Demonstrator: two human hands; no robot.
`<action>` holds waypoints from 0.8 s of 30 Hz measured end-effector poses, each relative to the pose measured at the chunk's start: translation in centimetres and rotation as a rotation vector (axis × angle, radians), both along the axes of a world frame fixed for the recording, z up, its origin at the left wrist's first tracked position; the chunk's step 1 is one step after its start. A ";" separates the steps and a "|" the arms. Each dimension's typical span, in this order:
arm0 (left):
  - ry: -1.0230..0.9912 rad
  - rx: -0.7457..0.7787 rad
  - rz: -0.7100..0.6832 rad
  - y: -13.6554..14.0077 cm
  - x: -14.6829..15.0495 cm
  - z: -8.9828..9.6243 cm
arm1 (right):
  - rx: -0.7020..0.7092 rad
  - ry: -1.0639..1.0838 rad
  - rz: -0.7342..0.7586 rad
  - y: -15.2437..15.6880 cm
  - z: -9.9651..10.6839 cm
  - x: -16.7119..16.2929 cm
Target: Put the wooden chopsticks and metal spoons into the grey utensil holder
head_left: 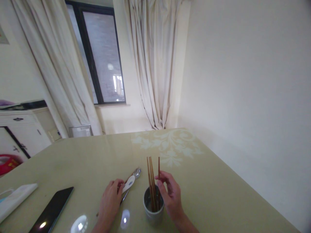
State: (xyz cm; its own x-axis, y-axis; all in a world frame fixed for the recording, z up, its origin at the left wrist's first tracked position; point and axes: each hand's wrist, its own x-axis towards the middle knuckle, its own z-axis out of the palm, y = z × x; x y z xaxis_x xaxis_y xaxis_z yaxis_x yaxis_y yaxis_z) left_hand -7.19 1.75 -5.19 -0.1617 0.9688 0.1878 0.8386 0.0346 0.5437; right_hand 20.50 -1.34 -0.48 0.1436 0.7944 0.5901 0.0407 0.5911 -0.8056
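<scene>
Wooden chopsticks [152, 184] stand in a grey cup [153, 207] near the counter's [218, 194] front edge. The right hand [171, 194] pinches 1 chopstick [159, 171] upright above the cup; keeping it vertical should let it drop in cleanly. The left hand [110, 202] closes on a white spoon [128, 183] lying beside the cup, near a phone [52, 210].

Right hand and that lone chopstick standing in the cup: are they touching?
Touching. The head view shows the right hand with its fingertips pinched around the single chopstick, which stands in the cup apart from the other chopsticks.
</scene>
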 end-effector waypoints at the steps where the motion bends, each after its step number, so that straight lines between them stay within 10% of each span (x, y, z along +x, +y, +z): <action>1: -0.014 0.017 -0.001 0.0 0.0 0.0 | -0.011 0.003 0.008 0.0 0.1 -0.1; 11: -0.046 0.500 0.053 -0.8 1.6 2.0 | 0.036 -0.043 -0.035 -0.1 1.2 0.1; 17: 0.119 1.018 -0.294 -3.5 5.0 3.4 | 0.228 -0.201 0.007 -0.6 1.5 0.9; 24: 0.357 1.035 -0.580 -5.6 6.8 5.7 | 0.231 -0.234 0.046 -1.0 1.9 0.8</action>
State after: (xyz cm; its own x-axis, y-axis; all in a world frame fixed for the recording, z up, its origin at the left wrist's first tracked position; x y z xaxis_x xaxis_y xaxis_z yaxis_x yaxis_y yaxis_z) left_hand -0.41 -3.88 0.49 0.4589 0.2502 0.8525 0.6936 -0.7006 -0.1677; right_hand 21.29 -2.35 1.37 -0.0496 0.6380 0.7685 0.1780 0.7628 -0.6217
